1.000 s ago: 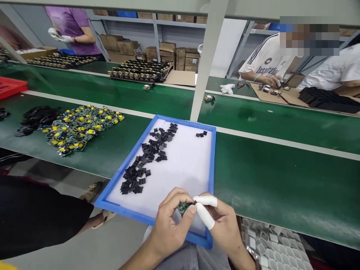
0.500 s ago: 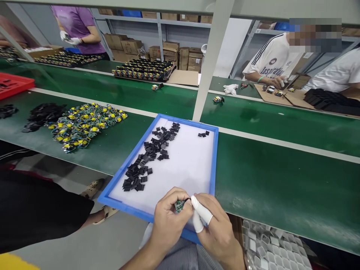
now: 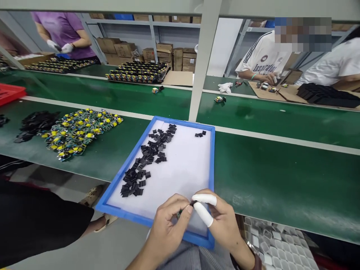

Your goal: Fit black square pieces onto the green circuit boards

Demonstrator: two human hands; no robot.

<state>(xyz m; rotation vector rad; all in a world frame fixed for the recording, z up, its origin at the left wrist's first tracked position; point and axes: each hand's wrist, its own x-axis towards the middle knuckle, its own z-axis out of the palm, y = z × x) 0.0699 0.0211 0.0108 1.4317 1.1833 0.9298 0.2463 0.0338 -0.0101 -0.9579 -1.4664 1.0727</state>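
My left hand (image 3: 171,224) is closed around a small green circuit board (image 3: 179,213), most of it covered by the fingers. White finger cots cover the thumb and forefinger of my right hand (image 3: 223,221), which pinch a small black piece (image 3: 193,203) against the board by my left fingertips. Whether the piece is seated on the board is hidden. Both hands are above the near end of a blue-rimmed tray (image 3: 123,215) with a white base. Many black clips (image 3: 153,150) lie along the tray's left side, and several black pieces (image 3: 200,134) sit near its far right corner.
Left of the tray are a heap of circuit boards with yellow parts (image 3: 81,129), dark pieces (image 3: 36,123) and a red tray (image 3: 9,93). A metal post (image 3: 201,71) rises beyond the tray. Co-workers stand across the green bench (image 3: 281,168). Clear plastic cups (image 3: 281,247) lie below right.
My right thumb and forefinger have shifted and spread slightly around the black piece, and my right wrist has turned. The board sits lower behind my left fingers. The camera view has moved slightly.
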